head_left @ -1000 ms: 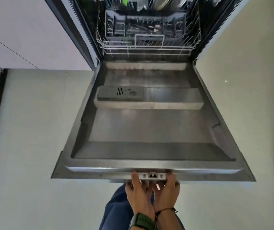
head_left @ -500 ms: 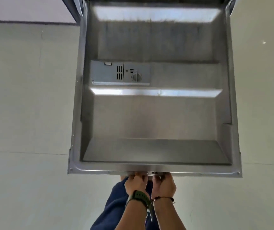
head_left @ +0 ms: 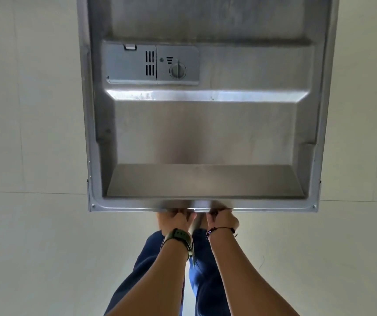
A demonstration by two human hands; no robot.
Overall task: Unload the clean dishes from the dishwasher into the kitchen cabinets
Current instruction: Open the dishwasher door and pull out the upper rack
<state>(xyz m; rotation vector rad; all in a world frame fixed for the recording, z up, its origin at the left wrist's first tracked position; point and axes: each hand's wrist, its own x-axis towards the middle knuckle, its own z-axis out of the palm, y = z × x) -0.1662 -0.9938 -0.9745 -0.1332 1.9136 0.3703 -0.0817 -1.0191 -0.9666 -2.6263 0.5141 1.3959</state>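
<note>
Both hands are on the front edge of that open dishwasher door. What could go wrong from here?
Two risks, as I judge it.

1. The left hand and right hand curl round the door at its front edge, close together at the middle; a slip might let the door drop.
2. The person's legs are right below that edge, so a dropping door might hit them.

Even soft daylight, no hard shadows. Glare band across dishwasher door (head_left: 203, 133) ridge. Motion blur along near edge; wide-angle warp at edges.
</note>
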